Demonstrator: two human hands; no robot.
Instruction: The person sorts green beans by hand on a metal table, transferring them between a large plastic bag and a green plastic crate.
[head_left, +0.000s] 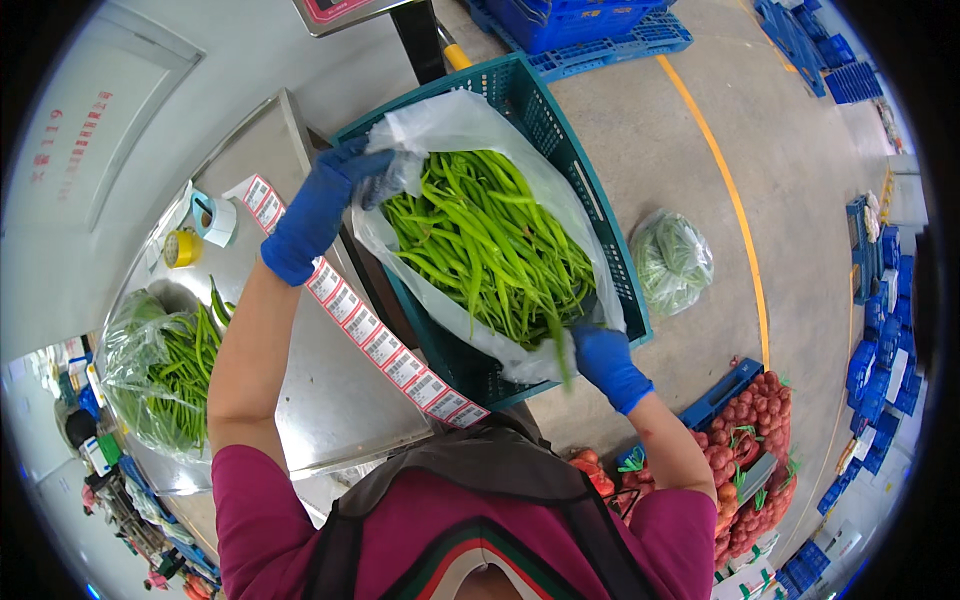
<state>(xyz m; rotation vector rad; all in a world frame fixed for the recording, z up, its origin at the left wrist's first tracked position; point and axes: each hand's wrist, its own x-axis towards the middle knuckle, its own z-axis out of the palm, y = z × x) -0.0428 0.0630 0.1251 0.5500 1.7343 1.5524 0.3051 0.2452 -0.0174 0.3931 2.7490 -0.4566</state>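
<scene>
Long green peppers (487, 240) fill an open, whitish plastic bag (450, 112), which sits inside a dark green perforated crate (592, 187). My left hand (330, 187), in a blue glove, grips the bag's rim at its left side. At the bag's lower right corner is my right hand (607, 364), also gloved in blue. Its fingers are partly hidden among the bag and the peppers, so what they hold is unclear. One blurred pepper (559, 349) hangs over the bag's edge beside that hand.
A strip of printed labels (382, 345) crosses the steel table (322, 405) beneath my left forearm. Bagged green peppers (180, 375) and a yellow tape roll (181, 248) are on it. A tied bag (671, 262) lies on the floor, near red net sacks (757, 435). A scale (352, 11) stands ahead.
</scene>
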